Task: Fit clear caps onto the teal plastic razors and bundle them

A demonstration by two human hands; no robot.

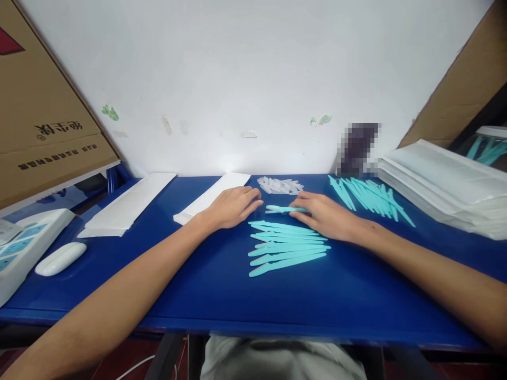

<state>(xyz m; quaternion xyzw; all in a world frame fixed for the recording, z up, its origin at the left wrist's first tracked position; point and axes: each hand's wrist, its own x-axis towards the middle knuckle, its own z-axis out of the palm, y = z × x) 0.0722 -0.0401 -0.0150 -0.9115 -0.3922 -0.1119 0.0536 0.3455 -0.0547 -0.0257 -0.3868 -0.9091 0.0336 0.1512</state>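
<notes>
In the head view, my right hand [319,214] pinches the handle of a teal eyebrow razor [283,209] between thumb and fingers. The razor lies sideways, and its left end looks whitish, as if a clear cap covers it. Just left of that tip is my left hand [237,205], its fingers loosely bent and a little apart from the thumb, with nothing visible in them. Below both hands, several teal razors [289,248] lie side by side in a fanned row. Behind the hands sits a small heap of translucent caps [280,186].
More teal razors [370,195] are piled at right, beside stacked white packaging [455,184]. Flat white boxes [214,198] lie at left, one partly behind my left hand. A white oval case [60,258] and a power strip [29,243] stand at far left on the blue table [190,295].
</notes>
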